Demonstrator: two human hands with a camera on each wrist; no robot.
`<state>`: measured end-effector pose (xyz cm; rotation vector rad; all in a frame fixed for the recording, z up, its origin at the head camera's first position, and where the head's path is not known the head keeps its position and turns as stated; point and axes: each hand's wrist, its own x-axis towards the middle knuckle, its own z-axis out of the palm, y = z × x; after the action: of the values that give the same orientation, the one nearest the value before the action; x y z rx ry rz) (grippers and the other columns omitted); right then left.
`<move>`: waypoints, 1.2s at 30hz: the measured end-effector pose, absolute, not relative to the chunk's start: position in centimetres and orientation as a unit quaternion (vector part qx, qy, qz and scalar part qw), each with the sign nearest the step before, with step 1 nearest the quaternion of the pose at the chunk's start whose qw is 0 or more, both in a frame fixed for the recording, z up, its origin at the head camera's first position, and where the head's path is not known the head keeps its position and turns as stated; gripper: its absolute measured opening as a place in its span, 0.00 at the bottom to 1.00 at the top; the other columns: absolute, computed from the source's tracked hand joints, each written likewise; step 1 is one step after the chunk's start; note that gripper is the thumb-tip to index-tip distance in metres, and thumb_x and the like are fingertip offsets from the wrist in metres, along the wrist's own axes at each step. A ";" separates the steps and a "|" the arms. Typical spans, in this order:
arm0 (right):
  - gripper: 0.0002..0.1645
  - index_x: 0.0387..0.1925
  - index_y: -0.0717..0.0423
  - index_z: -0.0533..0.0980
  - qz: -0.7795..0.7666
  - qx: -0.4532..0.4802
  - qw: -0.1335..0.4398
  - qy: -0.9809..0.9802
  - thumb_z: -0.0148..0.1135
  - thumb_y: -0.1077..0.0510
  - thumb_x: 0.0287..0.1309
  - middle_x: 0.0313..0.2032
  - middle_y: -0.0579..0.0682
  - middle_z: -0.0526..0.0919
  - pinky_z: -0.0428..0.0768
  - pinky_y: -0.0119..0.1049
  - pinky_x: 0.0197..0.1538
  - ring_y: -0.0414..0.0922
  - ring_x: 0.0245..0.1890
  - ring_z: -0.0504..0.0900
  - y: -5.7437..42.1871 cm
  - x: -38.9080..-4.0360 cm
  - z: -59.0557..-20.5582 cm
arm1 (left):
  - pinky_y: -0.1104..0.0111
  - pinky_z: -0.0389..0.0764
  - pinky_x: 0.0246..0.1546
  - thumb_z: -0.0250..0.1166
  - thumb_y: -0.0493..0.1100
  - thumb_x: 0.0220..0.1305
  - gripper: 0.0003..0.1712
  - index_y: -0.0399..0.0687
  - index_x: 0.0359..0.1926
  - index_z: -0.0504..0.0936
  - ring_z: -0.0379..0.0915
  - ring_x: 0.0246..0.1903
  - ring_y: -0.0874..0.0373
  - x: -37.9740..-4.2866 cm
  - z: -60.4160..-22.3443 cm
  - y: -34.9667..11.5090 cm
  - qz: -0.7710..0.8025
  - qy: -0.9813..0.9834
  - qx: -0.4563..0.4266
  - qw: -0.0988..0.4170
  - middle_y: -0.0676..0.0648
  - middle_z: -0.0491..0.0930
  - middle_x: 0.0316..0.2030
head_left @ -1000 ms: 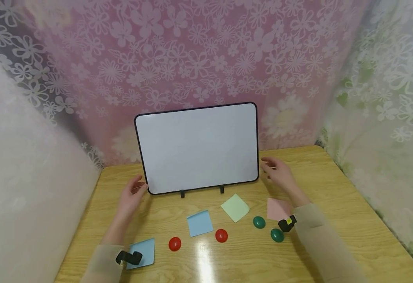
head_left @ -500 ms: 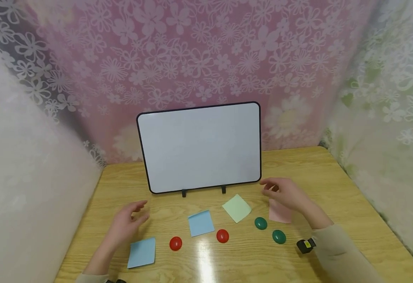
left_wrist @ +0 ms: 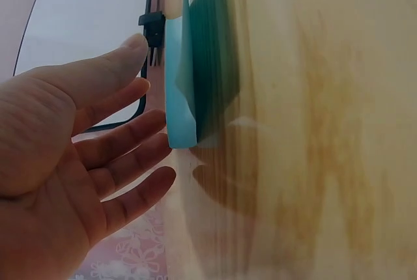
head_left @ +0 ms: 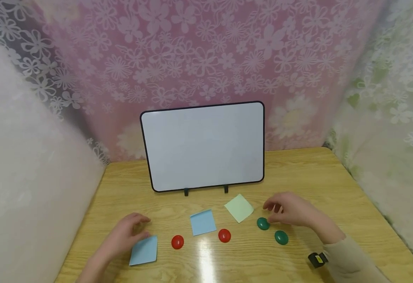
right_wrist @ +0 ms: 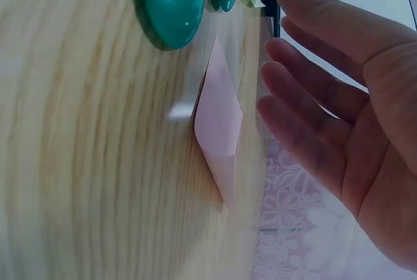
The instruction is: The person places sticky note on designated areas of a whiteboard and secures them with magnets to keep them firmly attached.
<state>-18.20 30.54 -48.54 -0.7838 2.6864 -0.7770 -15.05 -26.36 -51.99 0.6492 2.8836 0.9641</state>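
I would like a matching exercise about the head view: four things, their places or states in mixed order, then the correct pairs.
1. whiteboard
2. left hand
3. right hand
4. pale green note

A. right of the pale green note, close to a green disc
B. lying, one corner towards the whiteboard
C. standing, black feet beneath
D. close to the left blue note

Pairs: 1-C, 2-D, 3-A, 4-B

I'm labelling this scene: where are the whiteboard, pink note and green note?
Whiteboard [head_left: 203, 147]: head view, middle of its white face.
Pink note [right_wrist: 218, 116]: right wrist view, upper face.
Green note [head_left: 239, 208]: head view, centre.
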 end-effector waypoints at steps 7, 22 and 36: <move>0.20 0.48 0.46 0.87 -0.275 -0.275 0.173 0.905 0.84 0.47 0.56 0.41 0.37 0.86 0.82 0.35 0.40 0.36 0.37 0.81 30.7 -17.2 -48.3 | 0.61 0.83 0.48 0.81 0.47 0.63 0.19 0.48 0.52 0.88 0.79 0.45 0.57 -14.8 -51.9 -26.9 0.309 0.925 0.218 0.038 0.55 0.84 0.48; 0.19 0.38 0.43 0.83 -0.272 -0.269 0.223 0.897 0.88 0.54 0.48 0.36 0.37 0.82 0.80 0.37 0.39 0.38 0.36 0.80 30.4 -15.9 -48.1 | 0.62 0.83 0.45 0.82 0.44 0.61 0.17 0.50 0.49 0.89 0.79 0.43 0.59 -14.5 -51.7 -27.1 0.295 0.930 0.206 0.069 0.58 0.85 0.45; 0.24 0.32 0.41 0.80 -0.229 -0.249 0.213 0.917 0.90 0.59 0.41 0.31 0.36 0.78 0.75 0.37 0.35 0.36 0.31 0.73 30.1 -15.3 -48.3 | 0.65 0.84 0.44 0.80 0.39 0.62 0.12 0.52 0.45 0.89 0.81 0.42 0.62 -14.6 -52.2 -27.3 0.293 0.936 0.176 0.086 0.59 0.85 0.41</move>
<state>-15.30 30.12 -48.33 -0.6916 2.5441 -0.6344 -14.61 -27.32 -52.17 0.5241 2.7891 0.8722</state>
